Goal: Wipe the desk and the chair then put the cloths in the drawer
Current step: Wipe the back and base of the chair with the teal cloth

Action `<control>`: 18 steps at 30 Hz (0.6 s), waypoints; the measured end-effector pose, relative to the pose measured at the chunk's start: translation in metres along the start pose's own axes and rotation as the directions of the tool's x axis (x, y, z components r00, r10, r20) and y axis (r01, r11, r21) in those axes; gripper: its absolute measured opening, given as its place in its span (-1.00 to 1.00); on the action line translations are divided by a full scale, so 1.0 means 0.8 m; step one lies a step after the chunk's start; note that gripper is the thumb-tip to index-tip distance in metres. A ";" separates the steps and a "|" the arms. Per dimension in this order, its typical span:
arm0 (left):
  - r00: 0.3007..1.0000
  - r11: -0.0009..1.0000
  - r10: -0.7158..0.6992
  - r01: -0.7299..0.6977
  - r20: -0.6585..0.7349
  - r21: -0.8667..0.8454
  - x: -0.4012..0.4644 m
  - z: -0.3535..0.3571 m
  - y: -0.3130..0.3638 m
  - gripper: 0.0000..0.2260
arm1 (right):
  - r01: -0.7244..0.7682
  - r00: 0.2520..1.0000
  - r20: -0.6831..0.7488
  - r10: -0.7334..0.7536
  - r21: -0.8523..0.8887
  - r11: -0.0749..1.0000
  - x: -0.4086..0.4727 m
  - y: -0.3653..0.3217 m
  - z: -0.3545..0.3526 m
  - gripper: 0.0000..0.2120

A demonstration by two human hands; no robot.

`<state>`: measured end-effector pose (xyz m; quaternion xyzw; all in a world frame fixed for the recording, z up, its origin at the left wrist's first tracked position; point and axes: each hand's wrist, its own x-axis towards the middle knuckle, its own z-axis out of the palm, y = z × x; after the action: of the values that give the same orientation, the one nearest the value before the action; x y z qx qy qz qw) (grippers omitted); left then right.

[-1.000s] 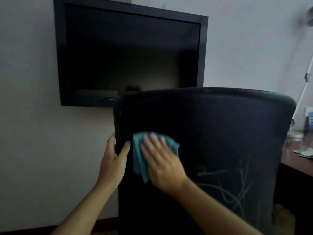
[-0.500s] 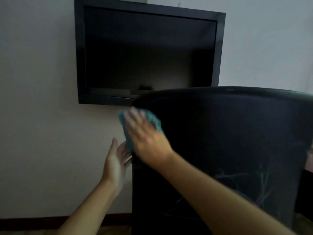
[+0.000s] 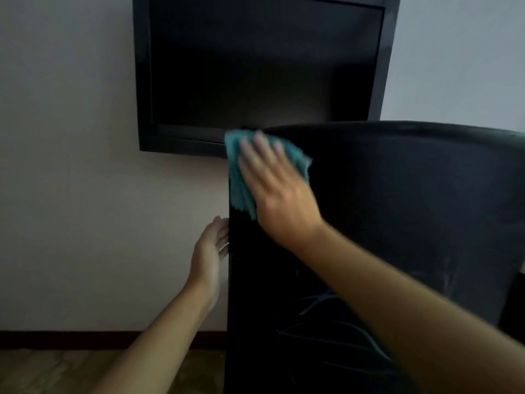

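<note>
Since 1 s ago the left hand (image 3: 211, 245) has let go of the chair (image 3: 397, 223) edge: it was wrapped round the left rim, now it's beside it w/ fingers straight and relaxed, tips just at or behind the rim (can't tell if touching). The cloth (image 3: 238, 177) has gone up too, from mid-back to the top-left corner of the backrest, overhanging the left edge a bit. The right hand (image 3: 277, 183) lies flat on the cloth, fingers spread and pressing it to the backrest, blurred, so prob. mid-stroke. View has also swung; the TV (image 3: 261, 69) on the wall now sits more central, and the worktop is out of shot.

Meaning for the task: chair wipe is under way, upper-left corner being covered. Pale scribble marks (image 3: 341, 322) lower on the backrest look untouched, so I'd judge more strokes are needed down and to the right. With no hand steadying it, the chair may swivel under pressure. Drawer not in view; stowing the cloths comes later.
</note>
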<state>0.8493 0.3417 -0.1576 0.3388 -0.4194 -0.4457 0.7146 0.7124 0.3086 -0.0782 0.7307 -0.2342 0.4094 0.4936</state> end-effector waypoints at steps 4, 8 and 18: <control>0.997 0.994 0.082 -0.082 0.015 0.077 -0.012 0.005 -0.005 -0.78 | 0.201 0.916 0.338 -0.214 0.075 0.977 -0.188 -0.071 0.013 -0.50; 0.988 0.967 0.140 -0.151 0.067 0.207 -0.018 0.008 -0.017 -0.66 | 0.258 0.896 0.356 -0.266 0.069 0.964 -0.190 -0.045 -0.001 -0.51; 1.000 1.000 -0.028 0.028 -0.008 0.004 -0.024 -0.009 -0.005 -0.63 | -0.165 0.981 0.104 0.165 0.001 0.986 -0.055 -0.050 0.013 -0.43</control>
<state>0.8495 0.3586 -0.1697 0.3480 -0.4129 -0.4535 0.7091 0.7218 0.3123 -0.1378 0.7313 -0.3172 0.4118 0.4417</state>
